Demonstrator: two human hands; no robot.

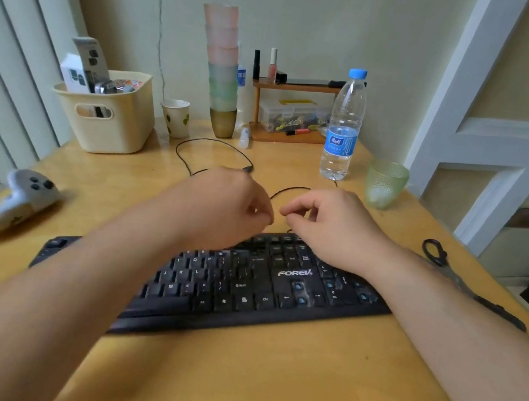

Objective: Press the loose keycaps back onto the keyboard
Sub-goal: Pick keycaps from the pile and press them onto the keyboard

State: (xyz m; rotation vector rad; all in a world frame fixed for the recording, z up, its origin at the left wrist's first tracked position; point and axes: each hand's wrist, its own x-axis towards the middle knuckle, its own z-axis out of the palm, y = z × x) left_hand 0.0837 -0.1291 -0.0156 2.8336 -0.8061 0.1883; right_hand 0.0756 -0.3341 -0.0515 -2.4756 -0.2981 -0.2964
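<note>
A black keyboard (239, 284) lies across the wooden table (267, 384). Blue switch stems show bare at the arrow keys (298, 291) and on the number pad (363, 295). Both hands hover over the keyboard's far edge, close together. My left hand (228, 209) is curled into a loose fist with the palm side hidden, so I cannot see whether anything is inside. My right hand (324, 221) has its thumb and forefinger tips drawn together, with no keycap visible between them. No loose keycap shows on the table.
The keyboard's black cable (210, 142) loops behind the hands. Further back stand a water bottle (343, 126), a green glass (385, 183), stacked cups (222, 72), a paper cup (176, 118), a cream basket (107, 114) and a small shelf (291, 110). A white controller (13, 202) lies at the left and black scissors (448, 266) at the right.
</note>
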